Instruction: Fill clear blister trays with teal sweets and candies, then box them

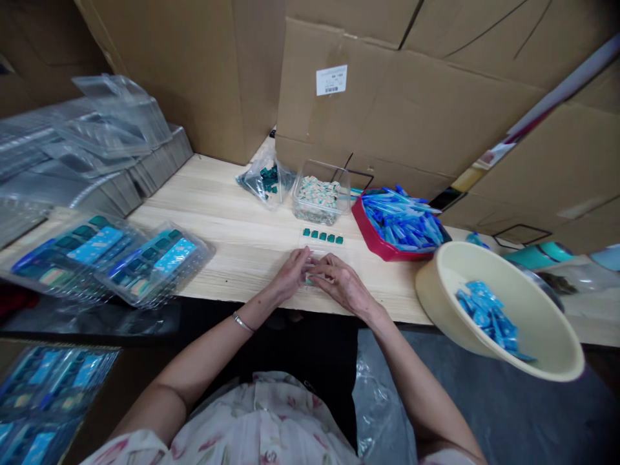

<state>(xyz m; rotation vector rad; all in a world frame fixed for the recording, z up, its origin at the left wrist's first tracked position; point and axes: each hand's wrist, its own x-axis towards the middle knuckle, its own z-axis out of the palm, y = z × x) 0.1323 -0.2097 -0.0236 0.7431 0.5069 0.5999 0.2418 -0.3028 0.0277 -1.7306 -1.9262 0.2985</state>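
A clear plastic blister tray (334,248) lies on the table right in front of me, with a row of small dark-green pieces (322,236) along its far side. My left hand (292,272) grips the tray's left edge, its fingers bent together. Over the tray's near part, my right hand (345,284) has its fingers drawn into a pinch. Between the hands a small pale-and-green piece (309,278) partly shows. Whatever the right fingertips hold is hidden.
Beyond the tray are a bag of green pieces (269,179), a clear box of pale pieces (320,192) and a red tray (371,234) of blue pens. A cream basin (438,290) with blue packets stands right. Filled packs (155,261) and stacked empty trays (140,174) are left.
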